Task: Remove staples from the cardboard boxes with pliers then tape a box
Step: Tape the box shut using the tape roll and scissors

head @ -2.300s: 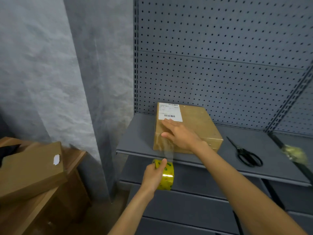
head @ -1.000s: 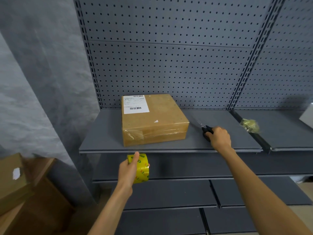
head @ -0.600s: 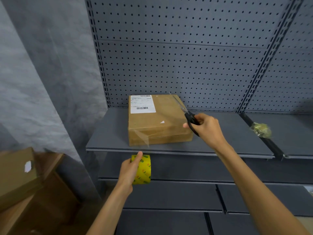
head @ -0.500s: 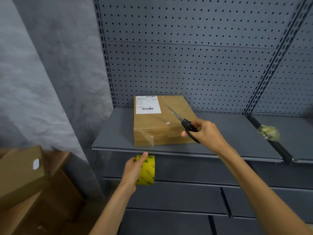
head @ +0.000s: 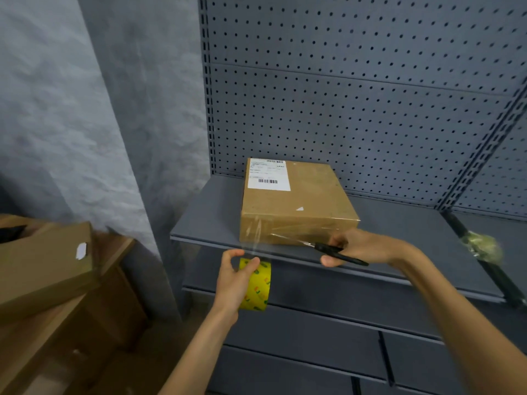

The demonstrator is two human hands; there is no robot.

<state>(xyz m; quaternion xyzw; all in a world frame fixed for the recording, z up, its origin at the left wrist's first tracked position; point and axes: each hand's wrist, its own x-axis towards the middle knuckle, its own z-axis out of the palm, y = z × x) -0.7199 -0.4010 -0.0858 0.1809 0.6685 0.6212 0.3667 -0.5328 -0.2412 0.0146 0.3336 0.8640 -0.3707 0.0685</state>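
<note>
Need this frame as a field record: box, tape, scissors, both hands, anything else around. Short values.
box: cardboard box on grey shelf, white label at its far left corner
tape: clear strip runs from box's front face down to tape roll
left hand: left hand grips the roll below the shelf edge
right hand: right hand holds scissors, blades pointing at the strip by the box's front
other: second cardboard box at left; wad of used tape on shelf at right
stage: strip not yet cut
</note>
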